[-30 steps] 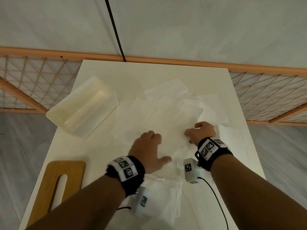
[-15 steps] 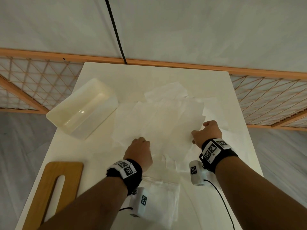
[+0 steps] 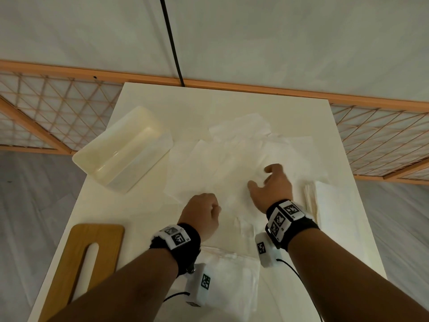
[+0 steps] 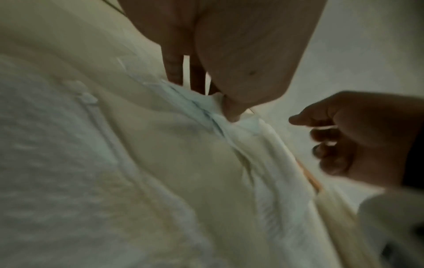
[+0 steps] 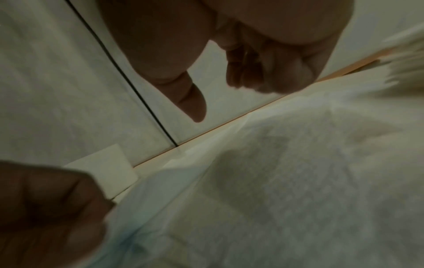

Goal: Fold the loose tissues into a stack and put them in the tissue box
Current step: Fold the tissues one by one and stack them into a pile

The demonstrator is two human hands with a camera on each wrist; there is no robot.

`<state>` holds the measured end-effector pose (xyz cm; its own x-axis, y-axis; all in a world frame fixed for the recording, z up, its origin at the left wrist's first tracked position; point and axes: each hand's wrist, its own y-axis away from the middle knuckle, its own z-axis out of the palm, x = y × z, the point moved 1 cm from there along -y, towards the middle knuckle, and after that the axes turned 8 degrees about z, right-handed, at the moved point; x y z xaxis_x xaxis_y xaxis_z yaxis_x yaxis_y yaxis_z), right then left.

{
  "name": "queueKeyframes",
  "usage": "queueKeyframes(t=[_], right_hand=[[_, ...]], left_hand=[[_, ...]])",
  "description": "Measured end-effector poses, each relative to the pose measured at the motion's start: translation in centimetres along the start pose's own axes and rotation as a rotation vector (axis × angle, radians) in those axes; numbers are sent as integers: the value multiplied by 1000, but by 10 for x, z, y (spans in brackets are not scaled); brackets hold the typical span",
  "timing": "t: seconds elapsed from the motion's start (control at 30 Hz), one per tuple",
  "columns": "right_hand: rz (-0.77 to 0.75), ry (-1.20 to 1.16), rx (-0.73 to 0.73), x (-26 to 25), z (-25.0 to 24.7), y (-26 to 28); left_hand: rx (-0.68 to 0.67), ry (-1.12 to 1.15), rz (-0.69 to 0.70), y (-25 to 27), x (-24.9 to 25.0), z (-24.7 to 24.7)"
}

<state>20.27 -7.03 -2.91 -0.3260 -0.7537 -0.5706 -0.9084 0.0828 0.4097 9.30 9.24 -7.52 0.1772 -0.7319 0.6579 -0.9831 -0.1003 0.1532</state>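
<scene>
White tabletop [image 3: 232, 101] spreads under both hands; my left hand [image 3: 201, 213] pinches the near edge of a loose tissue [image 3: 232, 168], probably to lift it for folding; my right hand [image 3: 270, 187] hovers beside it, fingers loosely curled, holding nothing; the open tissue box [image 3: 123, 151] lies beyond my left hand; a folded stack [image 3: 313, 201] sits right of my right hand; a wooden lid [image 3: 92, 249] lies left of my left forearm.

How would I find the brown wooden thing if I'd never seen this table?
Start at the white table and go to its near left corner, on the left arm's side. The wooden board lies flat there, past the pale plastic tissue box. It is the only brown thing on the table and has a long rounded slot cut through it.
</scene>
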Motion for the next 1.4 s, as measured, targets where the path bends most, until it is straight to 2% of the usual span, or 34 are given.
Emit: queueKeyframes(t=[0.17, 0.23, 0.33, 0.4, 0.57, 0.67, 0.73, 0.83, 1.0, 1.07, 1.13, 1.2, 1.23, 1.3, 1.4], right_hand=[[188, -212, -203, -4, 31, 10], [247, -285, -254, -6, 39, 12], [255, -269, -293, -7, 51, 14], [238, -204, -315, -7, 58, 15], [207, -98, -292, -10, 67, 15], [178, -61, -309, -9, 76, 14], [188, -114, -353, -9, 83, 17], [231, -179, -451, -14, 92, 26], [235, -152, -452, -18, 93, 32], [265, -212, -442, -16, 95, 30], [298, -342, -455, -16, 95, 29], [299, -434, -483, -16, 90, 29], [289, -474, -507, -16, 86, 30], [254, -539, -575, -15, 76, 32], [210, -511, -728, -9, 61, 32]], left_hand=[[257, 1046, -548, 1, -5, -16], [360, 1232, -741, 5, -11, -21], [486, 1349, -863, 9, -19, -28], [478, 1284, -851, 8, -21, -27], [344, 592, -793, 6, -31, -21], [314, 418, -754, 7, -39, -27], [327, 466, -732, 7, -40, -28], [365, 678, -753, 7, -39, -25], [364, 859, -740, 5, -39, -29], [369, 851, -753, 4, -41, -33], [348, 655, -758, 3, -44, -39], [296, 482, -738, 3, -42, -45], [260, 487, -731, 2, -38, -47], [159, 667, -767, 2, -25, -49], [-105, 1008, -781, 6, -5, -48]])
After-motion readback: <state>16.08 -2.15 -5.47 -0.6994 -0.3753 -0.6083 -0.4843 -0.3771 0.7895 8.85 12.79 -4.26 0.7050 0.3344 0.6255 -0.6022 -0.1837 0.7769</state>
